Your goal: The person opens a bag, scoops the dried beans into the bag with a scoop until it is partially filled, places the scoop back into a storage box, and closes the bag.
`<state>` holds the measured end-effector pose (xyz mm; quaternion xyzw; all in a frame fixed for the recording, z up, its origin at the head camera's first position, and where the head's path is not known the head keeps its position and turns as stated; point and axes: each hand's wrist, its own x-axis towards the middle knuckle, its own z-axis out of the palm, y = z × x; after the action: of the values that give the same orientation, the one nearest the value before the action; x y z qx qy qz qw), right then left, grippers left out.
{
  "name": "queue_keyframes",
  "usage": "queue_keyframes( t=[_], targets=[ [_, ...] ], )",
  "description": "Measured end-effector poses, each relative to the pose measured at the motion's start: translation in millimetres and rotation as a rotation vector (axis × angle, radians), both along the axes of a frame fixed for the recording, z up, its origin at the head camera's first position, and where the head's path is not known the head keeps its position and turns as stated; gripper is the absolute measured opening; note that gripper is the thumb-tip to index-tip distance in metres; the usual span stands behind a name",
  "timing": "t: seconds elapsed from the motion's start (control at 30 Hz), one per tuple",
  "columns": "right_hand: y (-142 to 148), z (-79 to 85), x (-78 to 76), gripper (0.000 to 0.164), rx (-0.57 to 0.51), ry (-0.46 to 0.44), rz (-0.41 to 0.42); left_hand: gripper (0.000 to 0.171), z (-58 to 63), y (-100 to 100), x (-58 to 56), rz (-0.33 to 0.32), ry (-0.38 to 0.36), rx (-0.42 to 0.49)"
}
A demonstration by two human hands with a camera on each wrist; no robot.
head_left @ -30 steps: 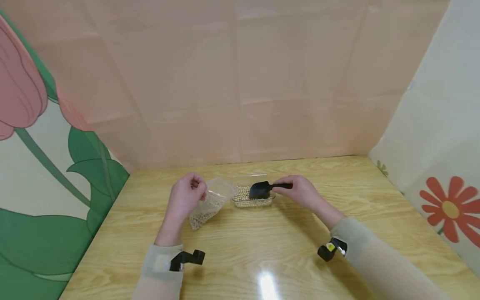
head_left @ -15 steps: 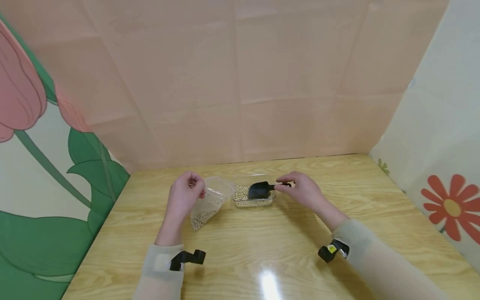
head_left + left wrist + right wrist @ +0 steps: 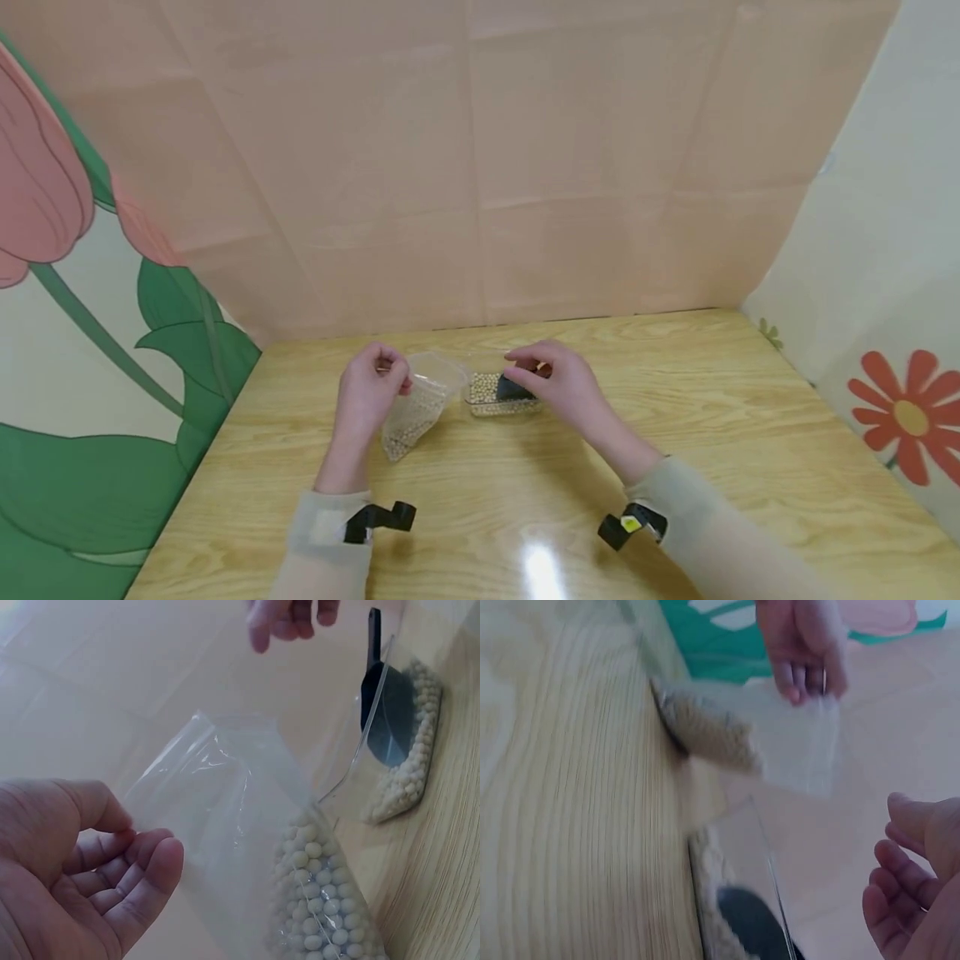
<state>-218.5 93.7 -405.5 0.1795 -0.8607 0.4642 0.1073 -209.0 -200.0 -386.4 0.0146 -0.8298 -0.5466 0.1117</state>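
Observation:
My left hand (image 3: 369, 390) pinches the upper edge of a clear plastic bag (image 3: 240, 787) between thumb and fingers. Pale round beans like soybeans (image 3: 322, 915) fill the bag's bottom, which hangs down by the table. Just right of it stands a clear rectangular container (image 3: 504, 410), partly filled with similar beans. A black scoop (image 3: 386, 712) leans inside it, blade in the beans and handle up. My right hand (image 3: 564, 385) hovers over the container's right side, fingers loosely bent, holding nothing. It hides the scoop's handle in the head view.
The wood-grain table (image 3: 480, 517) reaches back to a pink cloth backdrop (image 3: 480, 183). A wall with a painted red flower (image 3: 907, 417) stands at the right, and painted green leaves (image 3: 82, 483) cover the left side. Black camera mounts sit on both wrists.
My right hand has let go of the scoop's handle and moved left toward the bag. The scoop stays in the container. My left hand and the bag have barely moved.

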Motion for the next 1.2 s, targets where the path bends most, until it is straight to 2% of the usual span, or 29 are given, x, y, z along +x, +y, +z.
queue_keyframes(
  t=[0.3, 0.53, 0.8, 0.97, 1.13, 1.2],
  targets=[
    [-42, -2.2, 5.7, 0.030, -0.158, -0.165, 0.146, 0.009, -2.3, 4, -3.6, 0.022, 0.018, 0.016],
    [-65, -11.5, 3.1, 0.031, -0.187, -0.206, 0.218, 0.008, -1.7, 6, -4.5, 0.027, 0.005, 0.050],
    [-72, -20.4, 2.7, 0.011, -0.204, -0.207, 0.196, 0.008, -4.7, 8, -6.8, 0.011, -0.002, 0.041],
    [-74, -23.1, 1.7, 0.010, -0.213, -0.204, 0.191, 0.008, -5.6, 8, -7.0, -0.001, -0.032, 0.014],
    [-73, -23.6, 3.5, 0.007, -0.195, -0.145, 0.167, 0.013, -7.2, 5, -9.4, -0.022, 0.019, -0.071],
    [-72, -23.3, 4.6, 0.008, -0.197, -0.116, 0.159, 0.017, -8.1, 4, -10.8, -0.044, 0.044, -0.074]
  ],
)
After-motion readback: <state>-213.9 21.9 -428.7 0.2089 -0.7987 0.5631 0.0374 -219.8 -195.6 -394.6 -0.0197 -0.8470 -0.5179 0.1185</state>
